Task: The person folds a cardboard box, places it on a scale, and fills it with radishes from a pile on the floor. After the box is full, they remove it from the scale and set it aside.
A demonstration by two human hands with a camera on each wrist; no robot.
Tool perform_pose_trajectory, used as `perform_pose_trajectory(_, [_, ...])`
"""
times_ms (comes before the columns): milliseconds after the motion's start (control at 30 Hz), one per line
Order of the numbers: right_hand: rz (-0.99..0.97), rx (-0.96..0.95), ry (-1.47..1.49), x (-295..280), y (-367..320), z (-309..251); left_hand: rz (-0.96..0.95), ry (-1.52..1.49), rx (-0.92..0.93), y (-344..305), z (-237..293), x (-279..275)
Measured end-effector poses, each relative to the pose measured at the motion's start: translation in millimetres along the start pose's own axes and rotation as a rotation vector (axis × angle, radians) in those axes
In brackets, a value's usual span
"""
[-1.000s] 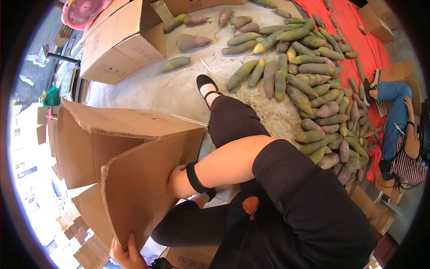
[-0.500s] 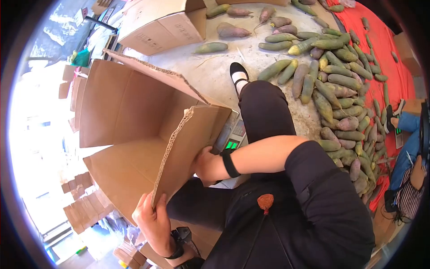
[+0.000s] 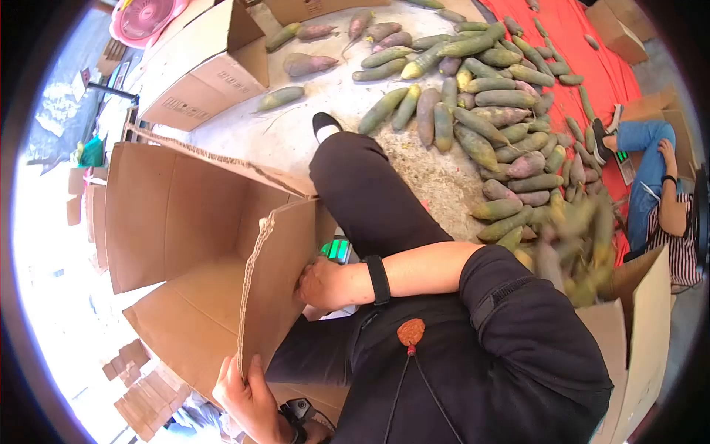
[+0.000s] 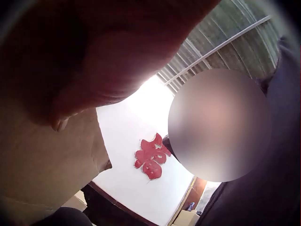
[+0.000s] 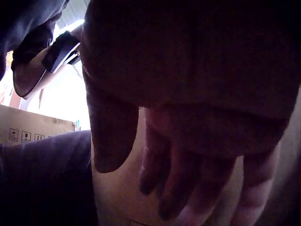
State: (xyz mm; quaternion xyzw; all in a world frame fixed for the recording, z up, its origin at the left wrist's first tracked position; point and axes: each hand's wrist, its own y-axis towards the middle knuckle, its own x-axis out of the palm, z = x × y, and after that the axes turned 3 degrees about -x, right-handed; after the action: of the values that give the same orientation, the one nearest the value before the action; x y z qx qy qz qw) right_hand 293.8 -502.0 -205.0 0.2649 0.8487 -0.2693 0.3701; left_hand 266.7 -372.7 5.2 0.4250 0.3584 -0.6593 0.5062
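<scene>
A large open cardboard box stands tilted at the left of the head view, its inside visible. My left hand pinches the edge of its near flap, thumb on one side and fingers on the other. In the left wrist view that hand is dark and close above the cardboard. My right hand presses the outer face of the same panel. The right wrist view shows the right hand with fingers extended downward over the cardboard. A green-lit scale display is partly hidden behind it.
Long green and purple root vegetables lie piled on the floor and a red sheet. Another box stands at the upper left. An open box is at the lower right, beside blurred vegetables. A seated person is at the far right.
The held panel has swung more edge-on, showing more of the box's inside. My left hand has come up with its edge. At the lower right, an open box and blurred vegetables now show.
</scene>
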Motion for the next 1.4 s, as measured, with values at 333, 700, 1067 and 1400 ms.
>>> perform_pose_trajectory(333, [0.023,-0.066,0.189,-10.1,-26.8,2.7,-0.051,0.042,-0.036,-4.5,11.7,-3.4])
perform_pose_trajectory(700, [0.934,0.029,0.526,-97.2,-154.7,64.6,-0.051,0.028,-0.159,-5.8,6.6,-1.1])
perform_pose_trajectory(1067, [0.765,1.041,0.186,66.5,-239.4,192.9,-0.007,0.046,-0.146,-6.2,7.6,2.3])
perform_pose_trajectory(1400, [0.225,1.811,0.028,136.8,-362.9,193.8,0.018,-0.218,-0.174,-11.8,-18.5,12.0])
